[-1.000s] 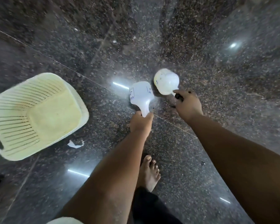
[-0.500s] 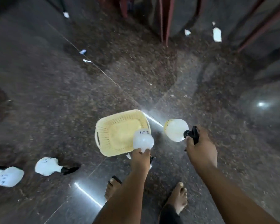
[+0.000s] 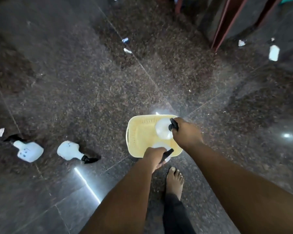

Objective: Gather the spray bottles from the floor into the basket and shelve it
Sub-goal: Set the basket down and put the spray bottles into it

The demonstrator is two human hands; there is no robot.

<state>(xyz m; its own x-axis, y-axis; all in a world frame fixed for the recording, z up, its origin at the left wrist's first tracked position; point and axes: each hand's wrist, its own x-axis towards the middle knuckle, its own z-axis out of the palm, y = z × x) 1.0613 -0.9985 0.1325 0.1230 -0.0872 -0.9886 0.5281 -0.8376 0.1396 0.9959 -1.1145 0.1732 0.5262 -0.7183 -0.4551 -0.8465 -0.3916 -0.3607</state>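
Spray bottles: 2 of 4 over basket, none yet released

Held: 1 bottle (image 3: pixel 163 130) in right hand (image 3: pixel 186 132), fingers closed on its black trigger head; 1 bottle (image 3: pixel 159 145) in left hand (image 3: pixel 153 155), fingers wrapped round neck and trigger. Both over the yellow basket (image 3: pixel 139 134) on the granite floor (image 3: pixel 74 81). Outstanding: 2 bottles lying well left, near one (image 3: pixel 68 150), far one (image 3: pixel 30 151). Shelving not begun. Judged under half done.

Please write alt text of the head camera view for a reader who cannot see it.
A person holds a white spray bottle in each hand, left hand and right hand, over a yellow basket on a dark stone floor. Two more bottles lie on the floor to the left.
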